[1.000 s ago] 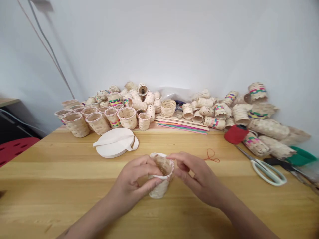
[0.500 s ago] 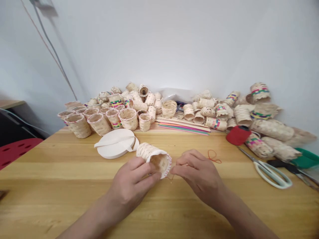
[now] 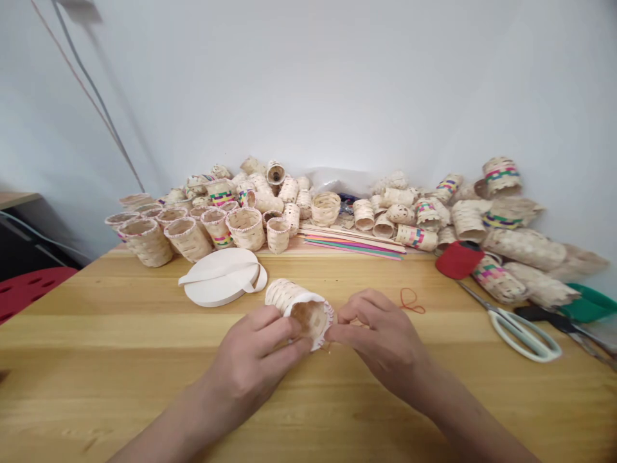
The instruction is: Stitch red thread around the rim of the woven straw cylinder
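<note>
A small woven basket (image 3: 284, 294) lies tilted over the table, its mouth facing me. White tape (image 3: 295, 299) covers its rim, and red stitches run along the right part. My left hand (image 3: 258, 350) grips the rim at the lower left, thumb and fingers pinched on it. My right hand (image 3: 380, 334) is closed in a pinch at the right side of the rim, against the stitched edge. What sits between its fingertips is too small to make out. A bit of red thread shows below the rim, and a loop of red thread (image 3: 412, 302) lies right of that hand.
A roll of white tape (image 3: 219, 283) lies behind on the left. Scissors (image 3: 523, 334) and a red thread spool (image 3: 459, 260) lie at the right. Finished-rim baskets (image 3: 147, 243), other woven baskets (image 3: 467, 218) and coloured strips (image 3: 354, 247) line the wall.
My right hand has moved slightly left, up to the basket's stitched rim. The basket's mouth has turned a little; my left hand keeps its hold.
</note>
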Motion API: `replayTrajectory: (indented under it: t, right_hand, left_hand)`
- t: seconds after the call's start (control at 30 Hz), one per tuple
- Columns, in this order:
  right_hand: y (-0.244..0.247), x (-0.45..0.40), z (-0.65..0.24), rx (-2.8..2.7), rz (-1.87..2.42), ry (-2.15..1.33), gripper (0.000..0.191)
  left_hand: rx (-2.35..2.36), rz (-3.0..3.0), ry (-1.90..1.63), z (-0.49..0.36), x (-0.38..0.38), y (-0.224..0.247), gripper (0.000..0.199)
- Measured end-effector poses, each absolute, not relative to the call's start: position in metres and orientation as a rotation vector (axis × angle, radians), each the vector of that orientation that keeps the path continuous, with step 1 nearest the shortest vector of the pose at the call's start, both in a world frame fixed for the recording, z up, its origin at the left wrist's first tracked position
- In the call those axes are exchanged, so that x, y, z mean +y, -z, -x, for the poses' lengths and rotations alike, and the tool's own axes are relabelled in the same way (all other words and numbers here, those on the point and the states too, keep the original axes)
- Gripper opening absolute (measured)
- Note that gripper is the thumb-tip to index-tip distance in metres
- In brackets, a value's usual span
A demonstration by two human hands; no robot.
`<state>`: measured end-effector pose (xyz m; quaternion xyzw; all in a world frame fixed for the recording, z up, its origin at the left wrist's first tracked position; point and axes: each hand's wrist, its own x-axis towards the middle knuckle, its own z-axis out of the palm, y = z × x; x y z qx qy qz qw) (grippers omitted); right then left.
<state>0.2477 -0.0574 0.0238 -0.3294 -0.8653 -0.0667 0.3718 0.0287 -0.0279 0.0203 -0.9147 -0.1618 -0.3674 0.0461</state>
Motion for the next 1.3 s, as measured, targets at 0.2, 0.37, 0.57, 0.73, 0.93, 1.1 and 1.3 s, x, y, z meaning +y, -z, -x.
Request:
replayTrajectory:
  t: [0.2, 0.37, 0.57, 0.73, 0.93, 1.1, 1.3]
  right_hand:
    - [-0.022, -0.057, -0.248, -2.237, 0.883, 0.187, 0.031]
    - [-0.022, -0.057, -0.249, -2.22, 0.874, 0.14, 0.027]
    - [-0.02, -0.056, -0.248, -2.256, 0.896, 0.157, 0.03]
    - [-0.019, -0.056, -0.248, -2.27, 0.857, 0.101, 0.032]
    - [-0.031, -0.062, -0.249, -2.329, 0.917, -0.173, 0.026]
    - [-0.048, -0.067, -0.246, -2.37, 0.958, -0.422, 0.019]
    - [-0.069, -0.059, -0.241, -2.525, 0.981, -0.493, 0.019]
  left_hand:
    - [-0.513, 2.841, 1.078, -0.027, -0.028, -0.018, 0.016]
    - [-0.504, 2.854, 1.075, -0.026, -0.028, -0.018, 0.016]
    - [-0.509, 2.826, 1.085, -0.028, -0.028, -0.019, 0.018]
    - [-0.509, 2.849, 1.102, -0.03, -0.03, -0.021, 0.02]
    - [-0.571, 3.137, 1.127, -0.026, -0.033, -0.027, 0.015]
    - [-0.652, 3.385, 1.09, -0.022, -0.032, -0.038, 0.014]
    - [-0.639, 3.535, 1.098, -0.017, -0.029, -0.042, 0.015]
